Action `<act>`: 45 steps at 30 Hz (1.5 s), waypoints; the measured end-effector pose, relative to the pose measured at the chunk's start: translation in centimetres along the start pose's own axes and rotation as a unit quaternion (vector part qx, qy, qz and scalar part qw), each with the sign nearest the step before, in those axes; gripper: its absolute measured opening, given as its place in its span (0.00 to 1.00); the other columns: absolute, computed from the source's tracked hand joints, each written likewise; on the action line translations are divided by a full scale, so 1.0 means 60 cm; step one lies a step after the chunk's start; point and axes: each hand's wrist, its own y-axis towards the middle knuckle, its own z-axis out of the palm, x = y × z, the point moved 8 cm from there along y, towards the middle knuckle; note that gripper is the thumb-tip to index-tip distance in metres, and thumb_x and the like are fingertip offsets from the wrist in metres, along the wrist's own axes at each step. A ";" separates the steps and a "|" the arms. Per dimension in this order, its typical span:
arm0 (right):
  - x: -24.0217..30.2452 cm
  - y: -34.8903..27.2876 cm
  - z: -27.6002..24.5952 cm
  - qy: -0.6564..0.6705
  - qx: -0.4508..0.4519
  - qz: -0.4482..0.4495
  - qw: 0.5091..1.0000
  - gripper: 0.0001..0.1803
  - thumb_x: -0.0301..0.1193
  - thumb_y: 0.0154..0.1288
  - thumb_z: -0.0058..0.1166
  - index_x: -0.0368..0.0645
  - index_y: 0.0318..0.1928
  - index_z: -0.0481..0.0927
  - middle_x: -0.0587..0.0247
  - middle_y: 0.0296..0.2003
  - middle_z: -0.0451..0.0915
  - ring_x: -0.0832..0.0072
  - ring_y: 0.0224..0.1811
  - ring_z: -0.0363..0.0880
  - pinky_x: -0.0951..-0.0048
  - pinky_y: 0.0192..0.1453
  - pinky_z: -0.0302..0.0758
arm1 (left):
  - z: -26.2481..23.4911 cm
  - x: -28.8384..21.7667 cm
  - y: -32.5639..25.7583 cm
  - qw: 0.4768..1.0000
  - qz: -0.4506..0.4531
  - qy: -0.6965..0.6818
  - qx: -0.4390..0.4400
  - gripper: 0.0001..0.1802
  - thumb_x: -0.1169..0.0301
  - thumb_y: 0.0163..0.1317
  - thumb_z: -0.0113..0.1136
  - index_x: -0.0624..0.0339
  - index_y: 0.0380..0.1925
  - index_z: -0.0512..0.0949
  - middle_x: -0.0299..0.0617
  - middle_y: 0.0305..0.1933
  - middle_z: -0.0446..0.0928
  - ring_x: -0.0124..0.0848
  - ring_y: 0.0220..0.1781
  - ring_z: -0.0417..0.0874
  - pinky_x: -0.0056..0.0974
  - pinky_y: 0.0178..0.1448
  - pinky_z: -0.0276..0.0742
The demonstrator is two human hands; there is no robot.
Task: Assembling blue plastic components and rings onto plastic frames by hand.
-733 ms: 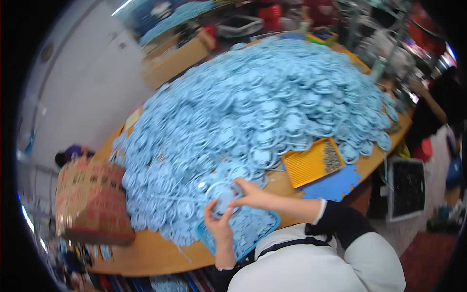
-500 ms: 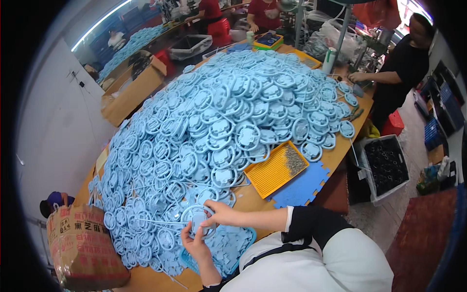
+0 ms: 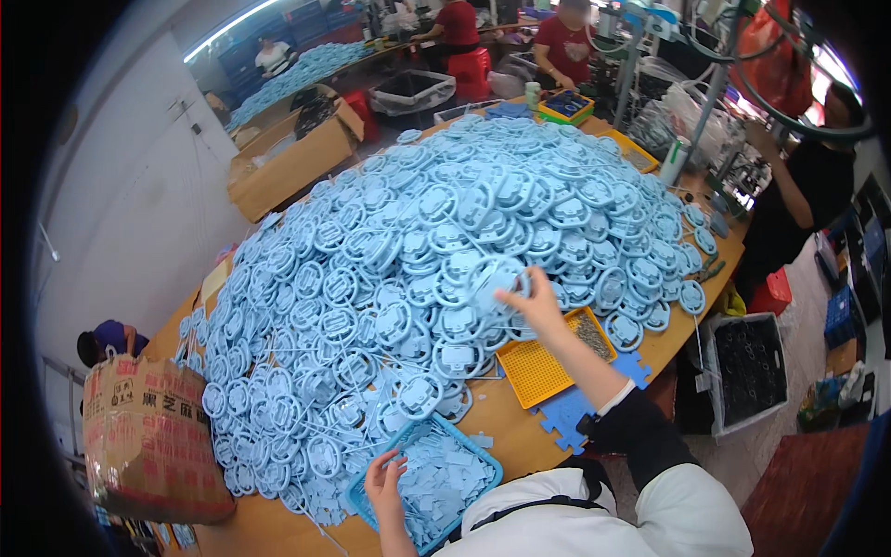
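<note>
My right hand (image 3: 536, 304) reaches over the heap, its thumb and fingers closed on a round light-blue plastic part (image 3: 499, 278) that is slightly blurred. This part has a ring rim and a flat plate in its middle. Beneath it spreads a large heap of similar light-blue plastic parts (image 3: 334, 320), several with long thin stems. My left hand (image 3: 384, 481) hovers at the left side of a blue basket (image 3: 490, 452), fingers loosely apart with nothing visible in them. Small flat light-blue plates (image 3: 450, 483) fill the basket.
A yellow tray (image 3: 534, 373) with small metal pieces lies on a blue foam mat (image 3: 568, 418) at right. A brown sack (image 3: 148, 441) stands at left, a cardboard box (image 3: 297, 158) behind. A co-worker in black (image 3: 798, 186) stands far right, beyond a crate of dark rings (image 3: 747, 348).
My right hand has carried the round part away from my left hand, forward and right over the heap. My left hand has let go of it and lowered beside the basket.
</note>
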 end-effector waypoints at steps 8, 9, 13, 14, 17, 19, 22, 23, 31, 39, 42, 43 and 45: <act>0.028 0.160 0.054 -0.194 -0.084 -0.125 0.969 0.22 0.39 0.49 0.62 0.38 0.35 0.67 0.57 0.26 0.74 0.68 0.27 0.73 0.69 0.33 0.69 | -0.035 0.009 0.000 0.999 -0.016 -0.001 -0.047 0.11 0.72 0.59 0.54 0.66 0.40 0.72 0.47 0.43 0.75 0.35 0.40 0.80 0.34 0.42 0.76; 0.010 0.177 0.062 -0.197 -0.110 -0.101 0.969 0.23 0.40 0.49 0.62 0.37 0.35 0.68 0.55 0.26 0.75 0.66 0.27 0.74 0.68 0.34 0.70 | -0.035 0.008 0.000 0.999 -0.013 0.005 -0.050 0.11 0.72 0.59 0.53 0.66 0.40 0.72 0.46 0.42 0.75 0.35 0.40 0.80 0.34 0.42 0.76; -0.106 0.254 0.050 -0.189 -0.156 -0.044 0.969 0.26 0.42 0.47 0.62 0.31 0.34 0.69 0.49 0.28 0.77 0.61 0.30 0.78 0.65 0.37 0.72 | -0.018 0.005 0.001 0.999 -0.004 -0.001 -0.043 0.11 0.72 0.60 0.53 0.66 0.40 0.72 0.46 0.42 0.76 0.35 0.40 0.80 0.34 0.42 0.75; -0.119 0.259 0.050 -0.218 -0.169 -0.049 0.960 0.27 0.43 0.47 0.63 0.31 0.34 0.70 0.48 0.27 0.77 0.61 0.29 0.79 0.64 0.36 0.73 | -0.018 0.006 -0.002 0.999 -0.002 -0.002 -0.040 0.10 0.72 0.60 0.53 0.66 0.40 0.72 0.46 0.41 0.76 0.34 0.40 0.80 0.33 0.42 0.75; -0.106 0.208 0.110 -0.249 -0.069 0.101 0.961 0.29 0.46 0.46 0.63 0.30 0.32 0.71 0.49 0.24 0.77 0.63 0.19 0.78 0.66 0.28 0.75 | -0.051 0.019 -0.016 0.998 -0.010 0.004 -0.063 0.10 0.72 0.60 0.53 0.66 0.40 0.73 0.46 0.41 0.76 0.34 0.40 0.79 0.34 0.42 0.75; -0.098 0.199 0.112 -0.333 -0.047 0.127 0.933 0.32 0.50 0.47 0.60 0.30 0.35 0.70 0.47 0.26 0.78 0.59 0.24 0.80 0.64 0.30 0.76 | -0.062 0.027 -0.025 0.998 -0.013 0.001 -0.068 0.10 0.72 0.60 0.53 0.66 0.40 0.73 0.46 0.41 0.76 0.34 0.40 0.79 0.34 0.43 0.74; -0.055 0.193 0.112 -0.500 -0.115 0.044 0.857 0.35 0.52 0.48 0.58 0.30 0.42 0.68 0.44 0.32 0.78 0.55 0.35 0.79 0.60 0.38 0.75 | -0.080 0.033 -0.028 0.997 0.004 -0.002 -0.076 0.10 0.72 0.60 0.53 0.66 0.40 0.73 0.45 0.41 0.76 0.34 0.40 0.79 0.34 0.43 0.74; -0.055 0.192 0.116 -0.504 -0.099 0.052 0.857 0.37 0.52 0.49 0.57 0.30 0.45 0.67 0.43 0.35 0.78 0.54 0.39 0.78 0.58 0.40 0.74 | -0.083 0.030 -0.028 0.997 0.007 -0.007 -0.076 0.10 0.73 0.60 0.52 0.66 0.40 0.73 0.44 0.41 0.76 0.32 0.40 0.79 0.33 0.43 0.73; -0.041 0.126 0.166 -0.481 -0.007 -0.066 0.874 0.34 0.45 0.51 0.58 0.31 0.50 0.64 0.52 0.29 0.77 0.57 0.33 0.76 0.61 0.36 0.71 | -0.114 0.042 -0.031 0.995 -0.008 -0.001 -0.104 0.10 0.71 0.61 0.53 0.65 0.40 0.73 0.43 0.40 0.77 0.33 0.42 0.79 0.34 0.45 0.73; -0.109 0.008 0.294 -0.441 0.245 -0.145 0.851 0.15 0.34 0.51 0.57 0.38 0.37 0.74 0.57 0.29 0.75 0.61 0.31 0.74 0.64 0.34 0.71 | -0.107 -0.055 -0.009 0.983 0.101 0.128 -0.079 0.07 0.76 0.58 0.54 0.66 0.37 0.76 0.41 0.38 0.77 0.29 0.40 0.79 0.31 0.44 0.72; -0.153 -0.037 0.330 -0.437 0.331 -0.095 0.831 0.14 0.33 0.50 0.57 0.36 0.34 0.76 0.55 0.31 0.76 0.59 0.33 0.75 0.63 0.36 0.71 | -0.103 -0.073 0.011 0.973 0.099 0.200 -0.067 0.08 0.75 0.57 0.55 0.65 0.36 0.76 0.43 0.37 0.77 0.30 0.39 0.79 0.31 0.42 0.73; -0.165 -0.056 0.340 -0.449 0.358 -0.097 0.813 0.14 0.33 0.50 0.57 0.36 0.35 0.76 0.54 0.32 0.76 0.59 0.35 0.75 0.63 0.38 0.72 | -0.111 -0.065 0.021 0.972 0.097 0.202 -0.072 0.08 0.75 0.57 0.55 0.65 0.36 0.76 0.43 0.37 0.77 0.30 0.39 0.79 0.31 0.42 0.73; -0.184 -0.094 0.352 -0.470 0.392 -0.111 0.783 0.15 0.34 0.50 0.57 0.36 0.37 0.76 0.51 0.36 0.75 0.58 0.40 0.74 0.63 0.43 0.72 | -0.125 -0.006 0.050 0.977 0.027 0.210 -0.038 0.09 0.72 0.56 0.56 0.64 0.36 0.76 0.44 0.37 0.77 0.31 0.37 0.80 0.32 0.42 0.73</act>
